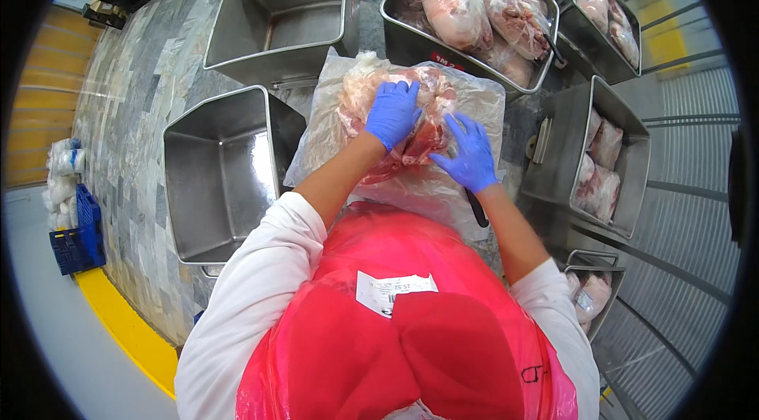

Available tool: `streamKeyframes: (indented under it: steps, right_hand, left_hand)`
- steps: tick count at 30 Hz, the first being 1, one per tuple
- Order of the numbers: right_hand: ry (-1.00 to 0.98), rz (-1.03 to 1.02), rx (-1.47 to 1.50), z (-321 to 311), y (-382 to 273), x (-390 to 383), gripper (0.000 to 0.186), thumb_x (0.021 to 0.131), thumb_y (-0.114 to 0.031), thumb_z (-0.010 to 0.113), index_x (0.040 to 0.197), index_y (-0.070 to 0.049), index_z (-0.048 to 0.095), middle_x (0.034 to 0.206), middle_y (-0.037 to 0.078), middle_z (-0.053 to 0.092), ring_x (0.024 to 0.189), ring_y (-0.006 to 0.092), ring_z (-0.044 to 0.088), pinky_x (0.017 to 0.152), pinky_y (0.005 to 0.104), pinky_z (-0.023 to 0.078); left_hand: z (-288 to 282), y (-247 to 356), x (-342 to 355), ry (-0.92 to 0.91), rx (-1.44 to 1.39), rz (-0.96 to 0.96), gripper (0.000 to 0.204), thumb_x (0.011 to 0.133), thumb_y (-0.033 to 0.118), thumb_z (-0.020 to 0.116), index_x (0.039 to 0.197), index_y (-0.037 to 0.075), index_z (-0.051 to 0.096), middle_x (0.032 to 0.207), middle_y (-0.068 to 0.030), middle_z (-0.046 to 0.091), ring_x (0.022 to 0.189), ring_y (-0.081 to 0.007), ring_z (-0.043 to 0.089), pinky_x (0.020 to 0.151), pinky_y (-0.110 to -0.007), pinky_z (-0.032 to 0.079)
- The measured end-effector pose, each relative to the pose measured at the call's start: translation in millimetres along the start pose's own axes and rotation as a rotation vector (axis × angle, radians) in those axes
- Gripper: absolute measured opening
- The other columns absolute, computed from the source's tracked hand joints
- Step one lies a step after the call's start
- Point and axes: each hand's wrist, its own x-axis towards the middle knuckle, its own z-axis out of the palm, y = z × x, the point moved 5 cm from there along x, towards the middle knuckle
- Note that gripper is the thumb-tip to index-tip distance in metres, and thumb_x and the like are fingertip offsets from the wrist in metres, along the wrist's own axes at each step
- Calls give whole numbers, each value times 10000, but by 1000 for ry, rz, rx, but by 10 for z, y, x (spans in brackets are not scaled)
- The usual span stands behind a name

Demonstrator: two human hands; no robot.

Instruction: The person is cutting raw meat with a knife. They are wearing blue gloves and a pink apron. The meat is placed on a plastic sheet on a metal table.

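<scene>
A large piece of raw meat point(431, 147) with pale fat lies on a sheet of whitish plastic wrap point(484, 108) in front of me. Blue gloves cover both of my hands. My left hand point(393, 113) has its fingers bent into the top of the meat, gripping it. At the meat's right edge, my right hand point(468, 153) rests with fingers spread and holds nothing. Beside my right wrist, the black handle of a knife point(477, 208) sticks out on the wrap; its blade is hidden.
Two bare steel bins point(175, 183) stand at left and far left. A steel bin point(387, 25) of bagged meat point(457, 13) is at the far side. More meat-filled bins point(637, 183) line the right. Blue crates point(88, 218) sit at far left.
</scene>
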Motion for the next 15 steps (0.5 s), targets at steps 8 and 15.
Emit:
streamKeyframes:
  steps: [8,15]
  right_hand:
    - [-282,-173,26,193,21,739,802,573,-484,925,1186,-59,630,1230,172,616,1182,395,564,1067,480,454]
    - [-280,-21,166,255,227,570,781,533,-395,965,1151,-74,611,1137,172,611,1089,402,572,991,475,478]
  left_hand:
    - [52,9,2,-59,-211,-107,386,962,395,623,745,77,661,728,-195,663,677,-414,653,646,-520,509]
    - [61,-201,-9,-42,-534,-301,370,939,349,631,687,80,666,676,-186,645,598,-361,619,620,-483,512]
